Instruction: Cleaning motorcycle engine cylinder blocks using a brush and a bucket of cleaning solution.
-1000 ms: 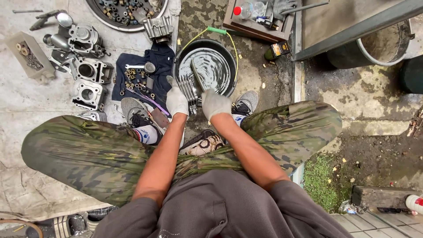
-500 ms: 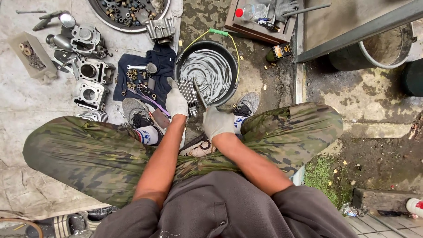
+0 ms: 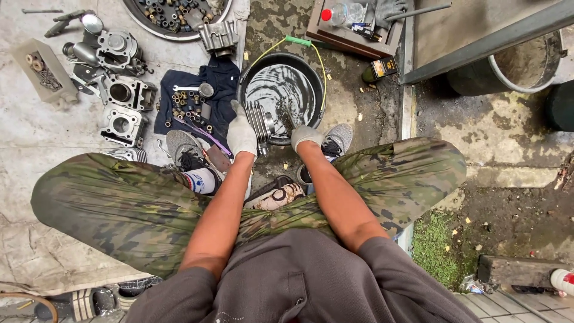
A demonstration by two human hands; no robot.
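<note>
**Gloved hands hold a finned engine part over a black basin**

Seen from above, a squatting person in camouflage trousers works at a black basin [image 3: 281,90] of rippled liquid. The left hand [image 3: 241,135], in a pale glove, wraps its fingers around a finned metal engine part [image 3: 261,122] held at the basin's near rim. The right hand [image 3: 305,136], also gloved, closes on a thin tool [image 3: 289,116] whose tip is hard to make out against the liquid. The person's forearms hide much of the ground beneath. To the left, bolts lie on a dark blue cloth [image 3: 224,78], beside grey engine casings [image 3: 122,107]. A wooden tray [image 3: 350,36] sits beyond, cut off at the top edge.
</note>
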